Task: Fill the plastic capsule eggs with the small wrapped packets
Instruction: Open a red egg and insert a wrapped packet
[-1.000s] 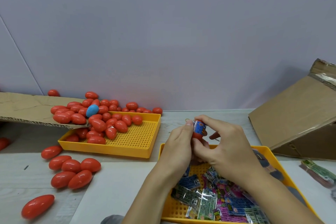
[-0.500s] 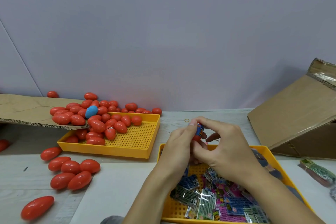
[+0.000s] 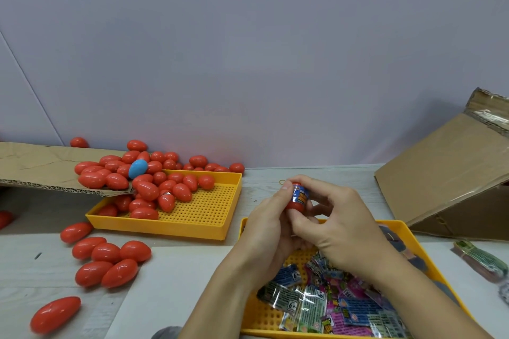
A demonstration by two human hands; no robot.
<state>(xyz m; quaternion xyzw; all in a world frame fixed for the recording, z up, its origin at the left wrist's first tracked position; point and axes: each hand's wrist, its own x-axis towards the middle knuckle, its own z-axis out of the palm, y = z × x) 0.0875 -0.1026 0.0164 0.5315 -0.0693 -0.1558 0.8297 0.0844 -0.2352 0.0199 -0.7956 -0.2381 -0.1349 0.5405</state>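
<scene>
A red egg half [image 3: 297, 205] sits between my two hands above the near yellow tray [image 3: 413, 234]. A blue wrapped packet [image 3: 300, 194] sticks out of its top. My left hand [image 3: 265, 225] grips the half from the left, thumb up against the packet. My right hand [image 3: 338, 225] holds it from the right with fingertips on the packet and shell. The near tray carries several wrapped packets [image 3: 311, 303]. A far yellow tray [image 3: 192, 225] holds many closed red eggs [image 3: 146, 190].
A flat cardboard sheet [image 3: 35, 165] at left bears more red eggs and one blue egg [image 3: 138, 168]. Loose red eggs [image 3: 107, 261] lie on the table at left. A tilted cardboard box [image 3: 451, 173] stands at right. A white sheet [image 3: 170, 283] lies under my left forearm.
Both hands stayed together over the near tray. The packet has gone deeper into the red egg half, and my right fingers have shifted around it.
</scene>
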